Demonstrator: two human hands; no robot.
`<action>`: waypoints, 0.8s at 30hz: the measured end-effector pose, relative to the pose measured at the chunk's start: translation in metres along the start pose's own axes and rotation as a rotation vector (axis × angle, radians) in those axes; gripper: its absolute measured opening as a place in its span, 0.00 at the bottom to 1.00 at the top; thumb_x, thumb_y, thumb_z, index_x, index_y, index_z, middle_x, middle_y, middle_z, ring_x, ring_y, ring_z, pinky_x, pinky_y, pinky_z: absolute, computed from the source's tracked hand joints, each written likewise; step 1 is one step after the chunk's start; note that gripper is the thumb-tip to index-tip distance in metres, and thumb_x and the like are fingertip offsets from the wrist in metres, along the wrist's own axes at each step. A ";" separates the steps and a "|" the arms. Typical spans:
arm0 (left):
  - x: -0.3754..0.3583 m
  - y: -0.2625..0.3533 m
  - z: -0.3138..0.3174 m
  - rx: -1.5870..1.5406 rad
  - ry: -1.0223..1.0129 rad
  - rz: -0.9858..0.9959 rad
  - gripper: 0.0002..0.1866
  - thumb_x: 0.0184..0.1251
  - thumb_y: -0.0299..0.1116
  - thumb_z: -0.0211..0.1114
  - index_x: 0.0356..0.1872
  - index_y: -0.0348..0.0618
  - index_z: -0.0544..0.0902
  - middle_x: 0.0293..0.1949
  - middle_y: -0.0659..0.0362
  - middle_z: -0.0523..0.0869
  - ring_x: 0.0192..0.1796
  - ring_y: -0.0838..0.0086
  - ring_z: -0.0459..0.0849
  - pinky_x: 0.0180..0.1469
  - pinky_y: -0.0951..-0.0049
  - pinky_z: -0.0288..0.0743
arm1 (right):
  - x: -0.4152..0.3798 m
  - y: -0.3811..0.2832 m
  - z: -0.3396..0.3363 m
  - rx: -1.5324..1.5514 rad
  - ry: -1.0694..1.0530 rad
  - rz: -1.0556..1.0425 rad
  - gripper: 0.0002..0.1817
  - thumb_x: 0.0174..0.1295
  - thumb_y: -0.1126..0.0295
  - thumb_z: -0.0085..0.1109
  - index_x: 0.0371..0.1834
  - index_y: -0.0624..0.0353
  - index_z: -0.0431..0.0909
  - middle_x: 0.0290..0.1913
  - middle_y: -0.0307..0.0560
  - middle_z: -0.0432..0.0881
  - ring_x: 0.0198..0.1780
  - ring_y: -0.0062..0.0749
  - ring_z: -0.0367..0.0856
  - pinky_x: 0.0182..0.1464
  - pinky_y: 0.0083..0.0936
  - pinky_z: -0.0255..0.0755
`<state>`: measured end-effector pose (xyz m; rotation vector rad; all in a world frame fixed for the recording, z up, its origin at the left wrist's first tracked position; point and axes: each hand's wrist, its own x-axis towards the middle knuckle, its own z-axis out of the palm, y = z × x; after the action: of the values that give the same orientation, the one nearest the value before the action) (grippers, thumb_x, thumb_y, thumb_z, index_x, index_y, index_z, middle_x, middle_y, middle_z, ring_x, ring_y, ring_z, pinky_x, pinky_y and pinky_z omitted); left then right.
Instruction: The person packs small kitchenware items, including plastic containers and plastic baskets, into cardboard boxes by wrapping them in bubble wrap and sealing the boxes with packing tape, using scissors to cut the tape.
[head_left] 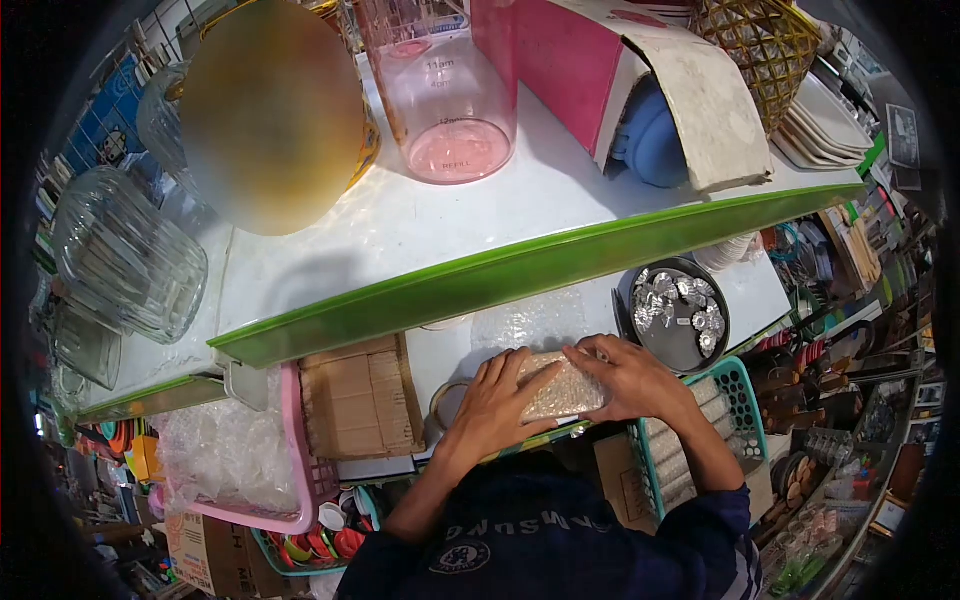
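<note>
A block-shaped bundle in bubble wrap (562,387) lies at the near edge of the lower white shelf, between my two hands. My left hand (500,400) rests along its left end, fingers spread, thumb on the wrap. On its right end, my right hand (632,378) grips it with bent fingers and thumb. Behind the bundle, a flat sheet of bubble wrap (528,320) lies on the shelf. A dark round pan (680,345) with small silver moulds stands to the right of it.
A green-edged upper shelf (540,245) crosses above my hands, holding a pink clear bottle (445,100), a pink box (570,60) and glass jars (130,255). Cardboard (362,400) and a pink basket (300,450) are left; a teal basket (745,405) with wrapped rolls is right.
</note>
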<state>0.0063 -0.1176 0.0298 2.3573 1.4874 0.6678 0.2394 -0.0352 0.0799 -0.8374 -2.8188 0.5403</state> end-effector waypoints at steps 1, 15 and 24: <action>-0.001 0.000 -0.001 -0.039 -0.009 -0.003 0.40 0.54 0.56 0.72 0.70 0.56 0.73 0.63 0.48 0.69 0.65 0.52 0.69 0.67 0.54 0.64 | -0.001 -0.001 -0.001 0.011 -0.021 0.012 0.48 0.41 0.54 0.78 0.70 0.56 0.70 0.59 0.51 0.74 0.57 0.47 0.78 0.60 0.35 0.75; 0.002 0.011 -0.006 -0.171 0.014 -0.132 0.41 0.47 0.51 0.79 0.65 0.51 0.77 0.57 0.47 0.71 0.62 0.51 0.71 0.64 0.57 0.69 | -0.008 0.012 0.002 0.232 -0.090 0.114 0.52 0.39 0.51 0.79 0.72 0.56 0.68 0.60 0.50 0.73 0.61 0.46 0.77 0.63 0.35 0.73; 0.011 0.003 -0.003 -0.344 0.108 -0.322 0.44 0.40 0.50 0.83 0.63 0.46 0.78 0.54 0.47 0.73 0.58 0.51 0.77 0.60 0.56 0.75 | 0.000 0.032 0.008 0.386 -0.057 0.198 0.52 0.38 0.48 0.81 0.70 0.54 0.71 0.60 0.51 0.72 0.60 0.46 0.76 0.64 0.34 0.70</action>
<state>0.0105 -0.1088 0.0364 1.8041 1.5996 0.8931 0.2529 -0.0128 0.0602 -1.0312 -2.5614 1.1087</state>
